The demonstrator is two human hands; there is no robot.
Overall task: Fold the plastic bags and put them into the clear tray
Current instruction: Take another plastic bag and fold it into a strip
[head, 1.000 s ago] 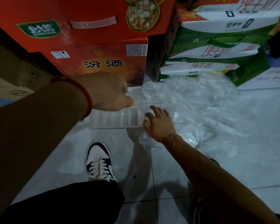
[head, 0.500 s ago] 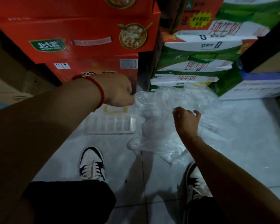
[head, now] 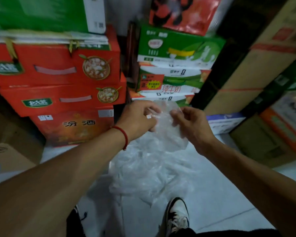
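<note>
**Above the floor: a slack bag held at two points, with the tray out of sight**

Between the two raised hands, in front of the stacked boxes, a clear plastic bag [head: 162,127] is held up by its top edge. The left hand [head: 137,120] is curled, with the film pinched at its fingertips; a red cord bracelet [head: 124,135] is worn on that wrist. The right hand [head: 191,127] is held just beside it, fingers bent round the bag's other edge. The rest of the film hangs down crumpled, and more clear plastic [head: 143,177] lies heaped on the pale floor [head: 220,199] below, near a black-and-white shoe [head: 177,214]. Whether the held bag is joined to that heap cannot be told. The clear tray is not in view.

Several risks can be judged from this. The film is thin and slippery, so a corner could be lost from either pinch once the bag is pulled taut. The hanging part may drag over the heap and catch a second bag, so that two are folded together. With no flat surface under it, the creases may not be kept and the fold could spring open. The loose plastic by the shoe could be trodden on and torn. The red boxes [head: 61,100] and green boxes [head: 174,65] stand close behind and could snag the film if it is shaken out.
</note>
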